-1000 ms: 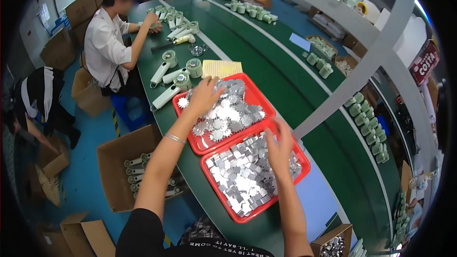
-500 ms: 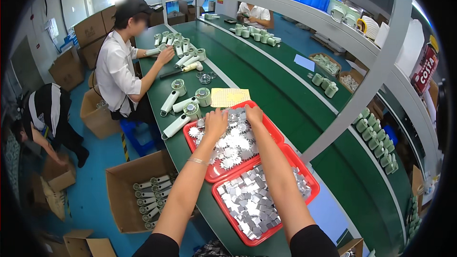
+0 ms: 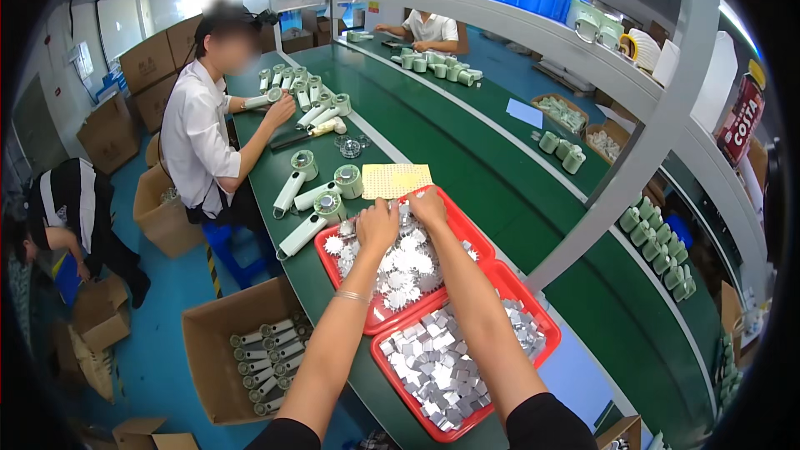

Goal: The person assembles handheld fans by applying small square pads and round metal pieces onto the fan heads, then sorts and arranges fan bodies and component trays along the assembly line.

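Observation:
Both hands are over the far end of a red tray point(image 3: 379, 317) filled with silvery, star-shaped metal pieces point(image 3: 408, 262). My left hand point(image 3: 378, 225) has its fingers bent down among the pieces at the tray's far left. Close beside it, my right hand point(image 3: 428, 208) is bent inward with fingers together near the far rim. Whatever the fingertips of either hand hold is hidden or too small to make out. A second red tray point(image 3: 385, 360), nearer to me, is full of small, flat, silvery metal pieces point(image 3: 437, 358).
Pale green handheld units point(image 3: 302, 236) lie left of the trays, beyond them a yellow dotted sheet point(image 3: 396, 179). A cardboard box point(image 3: 208, 358) of similar units stands at lower left. A shelf post point(image 3: 617, 192) rises at right. A co-worker point(image 3: 200, 125) sits at the table's left.
My right hand has shifted left and closer to my left hand over the star-shaped pieces. The whole view has shifted slightly. The bending person at far left now has something blue and yellow by the hands.

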`<state>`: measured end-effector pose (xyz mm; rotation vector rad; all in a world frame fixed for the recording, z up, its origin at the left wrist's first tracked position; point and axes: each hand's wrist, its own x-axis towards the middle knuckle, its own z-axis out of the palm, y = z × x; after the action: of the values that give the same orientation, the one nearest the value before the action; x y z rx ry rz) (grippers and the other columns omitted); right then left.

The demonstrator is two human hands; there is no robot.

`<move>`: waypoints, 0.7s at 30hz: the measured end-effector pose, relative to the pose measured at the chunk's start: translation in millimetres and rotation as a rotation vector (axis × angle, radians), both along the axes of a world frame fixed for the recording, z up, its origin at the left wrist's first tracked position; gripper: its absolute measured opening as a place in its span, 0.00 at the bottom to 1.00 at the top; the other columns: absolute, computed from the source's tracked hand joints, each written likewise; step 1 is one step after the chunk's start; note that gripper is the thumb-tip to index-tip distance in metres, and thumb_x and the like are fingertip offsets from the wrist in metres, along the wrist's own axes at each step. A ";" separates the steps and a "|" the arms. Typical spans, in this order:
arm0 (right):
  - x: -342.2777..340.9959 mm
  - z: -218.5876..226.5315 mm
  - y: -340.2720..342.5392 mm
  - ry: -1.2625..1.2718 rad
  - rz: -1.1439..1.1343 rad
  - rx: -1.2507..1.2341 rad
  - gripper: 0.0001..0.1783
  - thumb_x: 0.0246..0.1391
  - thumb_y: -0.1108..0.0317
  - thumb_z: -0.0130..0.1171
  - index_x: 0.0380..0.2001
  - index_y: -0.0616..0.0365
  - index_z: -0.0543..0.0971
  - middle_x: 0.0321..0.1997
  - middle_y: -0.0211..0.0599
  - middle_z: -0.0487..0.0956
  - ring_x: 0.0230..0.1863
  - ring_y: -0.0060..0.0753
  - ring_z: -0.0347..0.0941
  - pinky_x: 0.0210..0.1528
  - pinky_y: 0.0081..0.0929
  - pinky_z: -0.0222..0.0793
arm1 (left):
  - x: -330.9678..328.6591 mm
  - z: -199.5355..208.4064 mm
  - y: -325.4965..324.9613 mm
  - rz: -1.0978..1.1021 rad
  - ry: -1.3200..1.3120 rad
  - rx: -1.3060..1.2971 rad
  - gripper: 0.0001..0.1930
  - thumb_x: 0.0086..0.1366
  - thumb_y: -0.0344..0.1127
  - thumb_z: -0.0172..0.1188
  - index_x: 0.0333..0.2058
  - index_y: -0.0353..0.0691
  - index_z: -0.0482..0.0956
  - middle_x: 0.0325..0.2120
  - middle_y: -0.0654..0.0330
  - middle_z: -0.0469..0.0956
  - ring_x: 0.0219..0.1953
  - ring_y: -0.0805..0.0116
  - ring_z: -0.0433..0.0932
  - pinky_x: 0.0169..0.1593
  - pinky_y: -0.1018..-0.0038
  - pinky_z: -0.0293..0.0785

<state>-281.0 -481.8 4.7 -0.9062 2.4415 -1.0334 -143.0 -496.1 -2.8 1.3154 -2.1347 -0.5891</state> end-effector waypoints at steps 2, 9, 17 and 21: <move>-2.8 -7.1 -2.6 0.033 0.038 0.012 0.43 0.45 0.45 0.61 0.57 0.67 0.68 0.55 0.63 0.75 0.57 0.60 0.72 0.59 0.46 0.66 | 1.9 -0.5 0.6 -0.004 0.035 -0.001 0.21 0.67 0.51 0.51 0.40 0.35 0.74 0.36 0.45 0.81 0.44 0.44 0.76 0.50 0.53 0.69; -10.5 -13.7 -8.4 0.069 0.161 0.115 0.42 0.44 0.43 0.60 0.58 0.59 0.70 0.57 0.58 0.74 0.60 0.58 0.70 0.58 0.50 0.68 | 5.0 -8.0 8.0 -0.011 -0.014 -0.109 0.21 0.66 0.51 0.53 0.49 0.44 0.78 0.39 0.47 0.79 0.46 0.48 0.75 0.50 0.54 0.69; -11.3 -10.8 -2.9 0.227 0.194 0.022 0.38 0.42 0.44 0.62 0.51 0.62 0.73 0.50 0.59 0.78 0.54 0.56 0.75 0.56 0.42 0.68 | 5.4 -13.8 11.3 -0.026 -0.036 -0.238 0.19 0.65 0.48 0.55 0.48 0.44 0.78 0.36 0.48 0.79 0.43 0.49 0.77 0.46 0.56 0.72; -24.3 -17.8 1.7 0.169 0.243 -0.009 0.38 0.43 0.46 0.62 0.54 0.59 0.71 0.49 0.60 0.79 0.53 0.60 0.75 0.56 0.45 0.68 | 3.3 -12.9 15.1 -0.025 0.088 -0.241 0.18 0.65 0.48 0.55 0.43 0.40 0.78 0.36 0.48 0.80 0.40 0.48 0.79 0.46 0.56 0.74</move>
<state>-305.4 -480.1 -13.1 -1.3033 2.3826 -0.9146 -139.7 -481.1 -15.8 1.1131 -2.0788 -0.3774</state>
